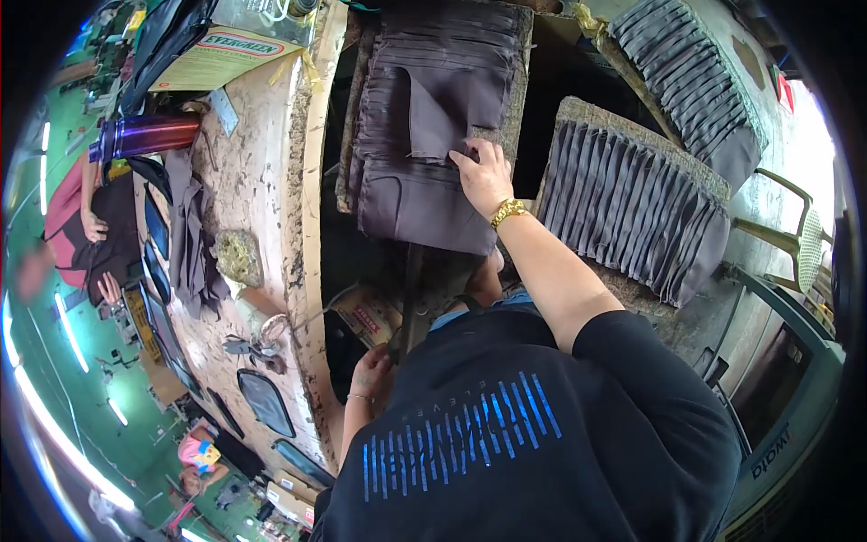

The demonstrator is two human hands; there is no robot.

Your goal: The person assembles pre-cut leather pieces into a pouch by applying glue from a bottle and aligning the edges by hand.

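Note:
My right hand (486,172), with a gold bracelet-like band at the wrist, pinches the edge of a dark grey-brown fabric piece (438,117). That piece is folded up over a stack of overlapping fabric pieces (433,212) laid on a rough board (515,90). My left hand (368,375) is low beside the bench edge, its fingers curled. What it holds, if anything, is hidden in shadow.
At right, two more boards carry rows of fabric pieces (632,199) (686,81). The worn bench (271,208) at left holds a metallic purple bottle (149,135), an Evergreen tin (226,59) and dark panels (265,402). Co-workers (81,217) are beyond. A chair (795,230) stands right.

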